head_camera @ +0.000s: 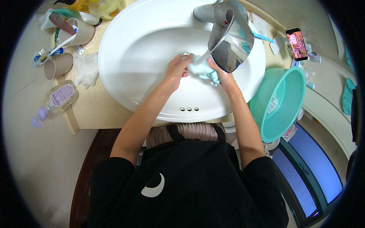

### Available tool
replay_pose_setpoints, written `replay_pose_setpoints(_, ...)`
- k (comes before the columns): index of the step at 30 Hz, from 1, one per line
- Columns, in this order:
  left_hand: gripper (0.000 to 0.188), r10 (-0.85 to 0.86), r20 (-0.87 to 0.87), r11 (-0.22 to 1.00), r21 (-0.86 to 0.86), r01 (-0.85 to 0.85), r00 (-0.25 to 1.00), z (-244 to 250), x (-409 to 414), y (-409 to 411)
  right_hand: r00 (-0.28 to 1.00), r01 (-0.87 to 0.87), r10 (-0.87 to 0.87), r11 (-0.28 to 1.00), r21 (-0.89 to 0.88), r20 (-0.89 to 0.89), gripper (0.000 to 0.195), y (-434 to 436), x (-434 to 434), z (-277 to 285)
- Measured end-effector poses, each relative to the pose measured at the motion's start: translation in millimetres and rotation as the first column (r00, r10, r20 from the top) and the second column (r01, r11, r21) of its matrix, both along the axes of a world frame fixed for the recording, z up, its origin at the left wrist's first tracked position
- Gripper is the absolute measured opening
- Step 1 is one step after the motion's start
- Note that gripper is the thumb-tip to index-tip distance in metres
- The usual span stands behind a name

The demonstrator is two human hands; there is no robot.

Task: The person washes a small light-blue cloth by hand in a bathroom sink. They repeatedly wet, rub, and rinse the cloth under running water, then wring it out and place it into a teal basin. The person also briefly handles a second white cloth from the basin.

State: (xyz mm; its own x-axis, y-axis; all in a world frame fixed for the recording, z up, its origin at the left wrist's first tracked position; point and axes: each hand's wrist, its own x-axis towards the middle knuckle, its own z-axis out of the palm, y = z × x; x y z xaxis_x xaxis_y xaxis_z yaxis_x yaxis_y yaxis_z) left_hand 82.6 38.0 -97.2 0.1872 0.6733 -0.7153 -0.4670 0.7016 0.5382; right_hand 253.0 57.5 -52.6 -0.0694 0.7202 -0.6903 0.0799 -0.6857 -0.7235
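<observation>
A wet, light teal cloth (pixel 202 68) is bunched between my two hands above the basin of a white oval sink (pixel 137 82). My left hand (pixel 176 69) grips its left end, thumb on top. My right hand (pixel 221 74) holds its right end, with folds hanging below the fingers; the metal faucet (pixel 228 37) partly hides this hand. A stream of water runs from the faucet onto the cloth.
Right of the sink stands a teal plastic basin (pixel 256 114) with some white cloth inside. A phone (pixel 297 44) is propped behind it. Cups (pixel 58 66) with toothbrushes, a pump bottle (pixel 61 97) and a white cloth (pixel 87 69) lie at the left.
</observation>
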Motion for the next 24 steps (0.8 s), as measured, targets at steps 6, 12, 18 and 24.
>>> replay_pose_setpoints(6, 0.027, 0.380, 0.282, 0.874, -0.420, -0.242, 0.881, 15, 30, 13, 0.643, -0.658, 0.157, 0.614, 0.436, 0.749, 0.031, -14, -62, 17)
replay_pose_setpoints(12, 0.017, 0.095, 0.363, 0.964, -0.267, 0.006, 0.927, 8, 27, -3, 0.457, -0.651, 0.259, 0.750, 0.122, 0.851, 0.040, 10, -17, -35)
replay_pose_setpoints(18, 0.030, 0.108, -0.008, 0.983, -0.150, -0.108, 0.994, 17, 11, 7, 0.839, -0.355, 0.104, 0.848, 0.393, 0.534, 0.040, 1, -12, -51)
replay_pose_setpoints(24, 0.028, 0.290, 0.402, 0.920, -0.368, -0.137, 0.868, -18, 22, 6, 0.837, -0.456, 0.189, 0.761, 0.463, 0.514, 0.022, -9, -82, 30)
